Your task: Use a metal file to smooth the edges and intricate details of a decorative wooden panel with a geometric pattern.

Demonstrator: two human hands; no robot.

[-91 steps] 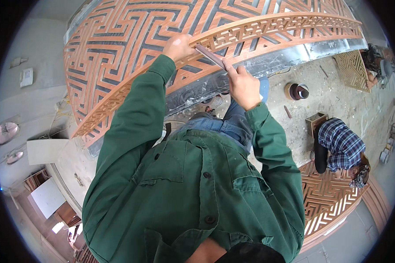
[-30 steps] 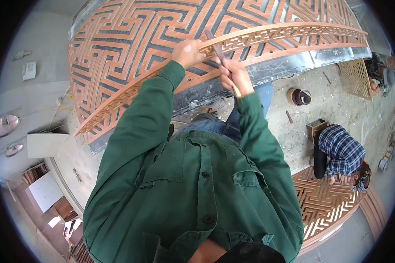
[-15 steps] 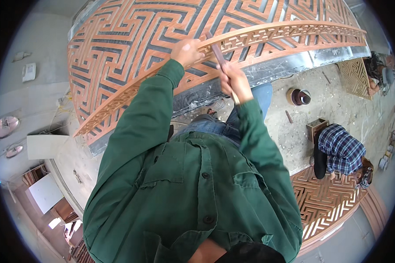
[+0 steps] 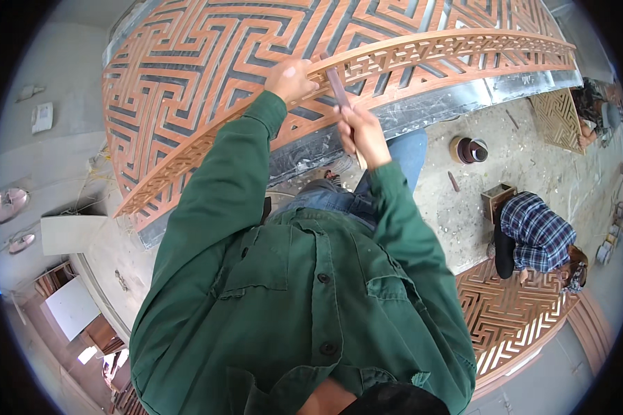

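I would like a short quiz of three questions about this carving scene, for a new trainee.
1. True or false: the left hand rests on the curved wooden lattice strip.
2. What does the right hand hold? A) a flat narrow tool B) a paint brush C) a cup
3. Fill in: the other person, in a checked shirt, bends over a ____ panel on the floor.

Key: 1 true; 2 A; 3 lattice.
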